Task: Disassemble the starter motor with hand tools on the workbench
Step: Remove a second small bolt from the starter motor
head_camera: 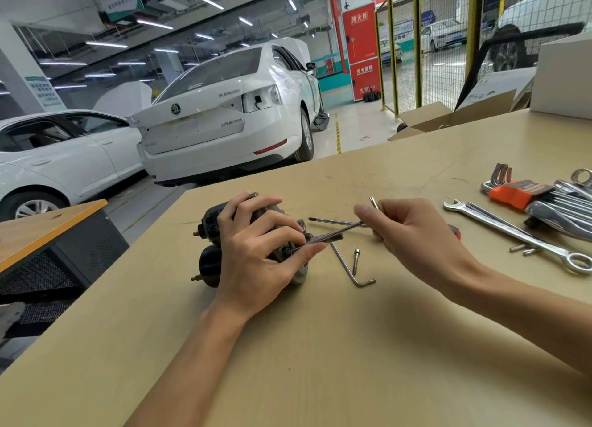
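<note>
The black starter motor (209, 257) lies on its side on the tan workbench (320, 346), left of centre. My left hand (256, 253) wraps over its body and its fingers steady the tip of a thin L-shaped key (336, 231) at the motor's end face. My right hand (413, 231) pinches that key's bent end, whose short leg sticks up by my fingers. A removed bolt (356, 260) and a second L-shaped key (350, 271) lie on the bench just right of the motor.
A screwdriver (330, 220) lies behind the key, its red handle partly hidden by my right hand. A combination wrench (519, 236), an orange hex-key holder (512, 192), more wrenches and two small bits (523, 249) sit at the right. Cardboard boxes (448, 116) stand at the far edge.
</note>
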